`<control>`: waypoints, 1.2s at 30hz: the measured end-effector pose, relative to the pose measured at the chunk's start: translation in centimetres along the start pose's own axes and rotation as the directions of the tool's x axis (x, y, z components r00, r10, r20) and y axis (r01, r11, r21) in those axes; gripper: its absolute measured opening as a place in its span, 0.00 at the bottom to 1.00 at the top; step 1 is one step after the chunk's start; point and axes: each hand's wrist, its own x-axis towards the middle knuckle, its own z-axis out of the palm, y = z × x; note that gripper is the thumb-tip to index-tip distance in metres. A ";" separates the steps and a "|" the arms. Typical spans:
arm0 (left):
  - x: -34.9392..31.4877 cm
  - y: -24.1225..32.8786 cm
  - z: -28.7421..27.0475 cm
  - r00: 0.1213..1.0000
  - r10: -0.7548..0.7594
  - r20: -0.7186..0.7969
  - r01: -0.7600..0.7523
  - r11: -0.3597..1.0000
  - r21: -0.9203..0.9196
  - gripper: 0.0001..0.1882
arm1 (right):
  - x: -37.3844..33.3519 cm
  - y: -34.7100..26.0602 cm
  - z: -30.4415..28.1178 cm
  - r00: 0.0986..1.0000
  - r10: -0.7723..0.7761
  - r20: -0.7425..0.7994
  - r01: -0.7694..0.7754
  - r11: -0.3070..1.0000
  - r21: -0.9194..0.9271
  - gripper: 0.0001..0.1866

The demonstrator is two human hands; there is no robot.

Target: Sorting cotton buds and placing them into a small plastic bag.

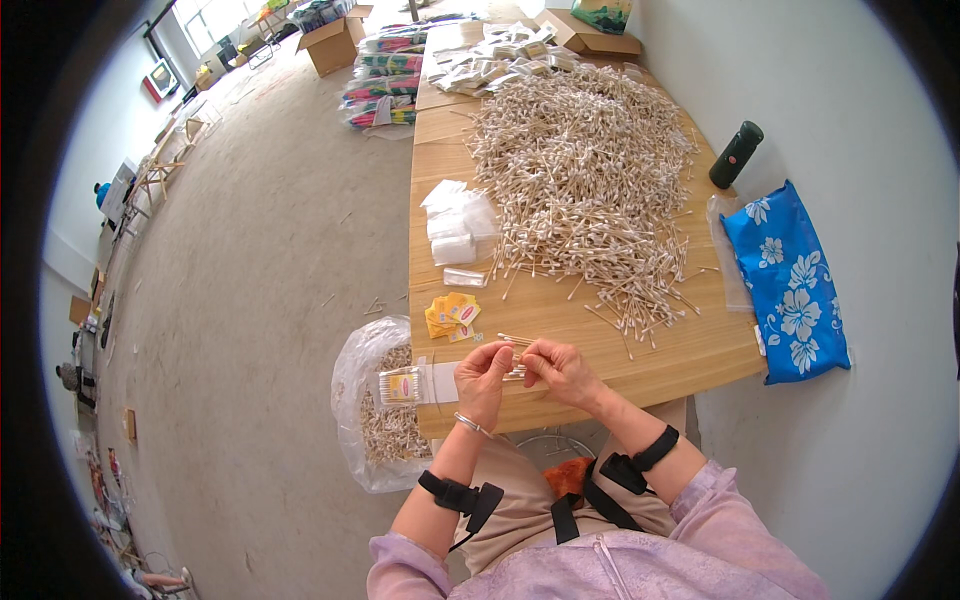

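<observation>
Just below the frame's centre, your left hand (484, 380) and right hand (562, 374) meet over the counter's (610, 362) near edge, fingers of both pinching a few cotton swabs (514, 339). A swab heap (590, 160) fills the upper centre; yellow cards (455, 312) lie left of centre, above your left wrist.

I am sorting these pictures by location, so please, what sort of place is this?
Probably a small packing workshop: a large heap of cotton swabs lies on the wooden table, near yellow cards and small clear bags.
</observation>
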 end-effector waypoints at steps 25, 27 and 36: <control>-2.9 0.0 -3.2 0.853 0.263 0.451 -0.516 0.296 0.804 0.15 | -4.5 1.1 -1.0 0.965 -0.223 0.137 0.236 0.515 -0.824 0.08; -3.0 -0.2 -2.9 0.890 0.269 0.368 -0.442 0.315 0.840 0.26 | -4.3 1.3 -0.7 0.969 -0.237 0.064 0.183 0.522 -0.833 0.09; -0.2 -1.4 -0.9 0.871 0.258 0.417 -0.483 0.297 0.824 0.45 | -3.4 2.5 -1.6 0.894 -0.335 -0.298 -0.011 0.648 -0.762 0.19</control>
